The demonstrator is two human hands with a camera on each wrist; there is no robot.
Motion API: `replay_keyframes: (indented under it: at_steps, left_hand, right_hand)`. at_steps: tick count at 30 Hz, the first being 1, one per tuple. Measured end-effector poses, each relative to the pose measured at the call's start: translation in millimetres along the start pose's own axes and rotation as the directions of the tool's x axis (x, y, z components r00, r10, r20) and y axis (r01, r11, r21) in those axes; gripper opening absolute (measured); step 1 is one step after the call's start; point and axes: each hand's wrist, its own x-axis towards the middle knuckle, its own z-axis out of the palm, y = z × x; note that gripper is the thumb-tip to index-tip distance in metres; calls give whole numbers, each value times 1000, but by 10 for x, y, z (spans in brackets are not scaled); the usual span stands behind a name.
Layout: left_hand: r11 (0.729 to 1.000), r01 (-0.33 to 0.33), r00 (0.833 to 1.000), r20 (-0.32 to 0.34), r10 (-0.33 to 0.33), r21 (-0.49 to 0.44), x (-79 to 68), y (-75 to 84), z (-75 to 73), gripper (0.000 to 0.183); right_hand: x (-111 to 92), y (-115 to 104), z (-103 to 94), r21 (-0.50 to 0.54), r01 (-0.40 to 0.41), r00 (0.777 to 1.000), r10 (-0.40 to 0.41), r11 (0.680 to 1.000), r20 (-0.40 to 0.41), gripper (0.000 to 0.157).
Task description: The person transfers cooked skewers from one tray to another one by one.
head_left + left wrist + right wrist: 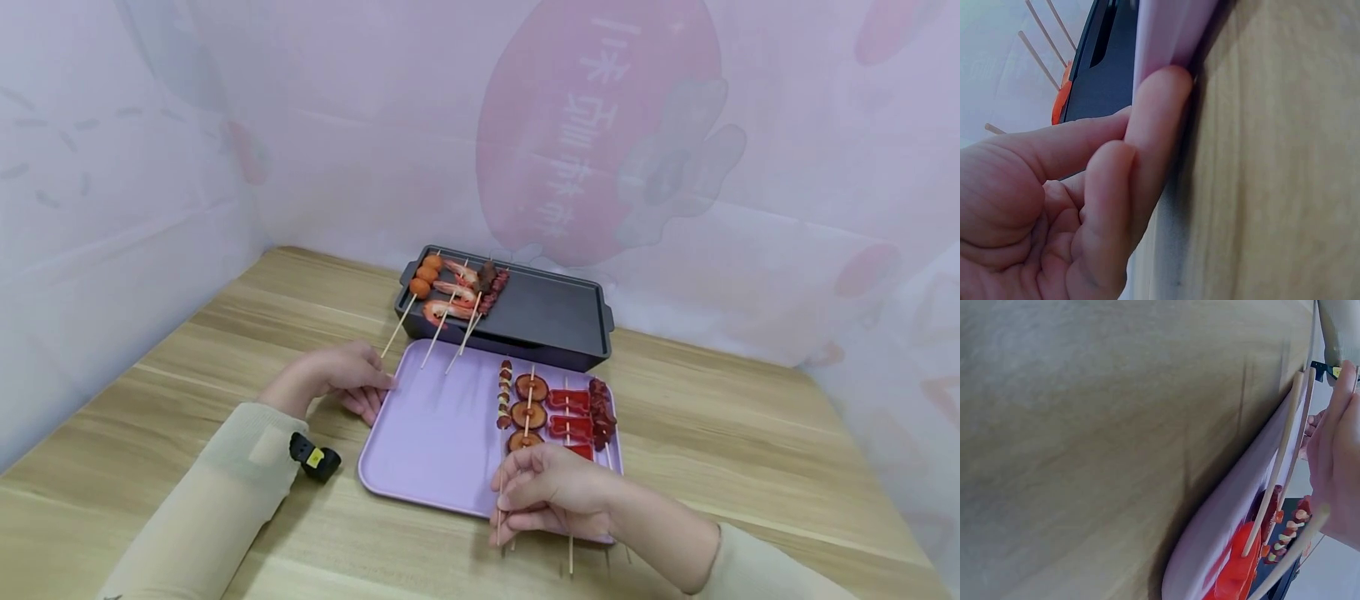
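Note:
At the left edge of the lilac tray (pixel 435 442) is my left hand (pixel 347 377), pinching the rim between thumb and fingers; the left wrist view shows a fingertip (pixel 1163 94) against the tray's side. My right hand (pixel 558 492), over the tray's near edge, pinches the stick of a thin skewer (pixel 504 396) threaded with small brown and pale yellow pieces. This skewer's food end hangs over the tray. Right of it on the tray lie a skewer of round brown slices (pixel 529 414), one of bright red pieces (pixel 567 427) and one of dark red meat (pixel 602 412).
Behind the tray stands a black grill pan (pixel 551 310). Its left part carries a skewer of orange balls (pixel 427 276), a shrimp skewer (pixel 456 312) and dark meat skewers (pixel 491 287), their sticks reaching over the front edge. Pale printed cloth (pixel 360 150) surrounds the wooden table (pixel 697 433).

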Motion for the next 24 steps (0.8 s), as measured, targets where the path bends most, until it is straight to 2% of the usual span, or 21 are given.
replay_keyframes:
  at_steps: [10, 18, 24]
  left_hand:
    - [1000, 0, 1000, -2, 0, 10, -16, 13, -4, 20]
    - [1000, -3, 1000, 10, 3, 21, -8, 11, -11, 21]
    - [1000, 0, 1000, 12, 0, 15, 0, 12, -14, 21]
  right_hand:
    - [73, 35, 43, 27, -15, 999, 16, 1000, -50, 12]
    - [62, 108, 61, -10, -15, 994, 14, 1000, -108, 16]
    - [64, 91, 50, -20, -21, 995, 19, 1000, -97, 10]
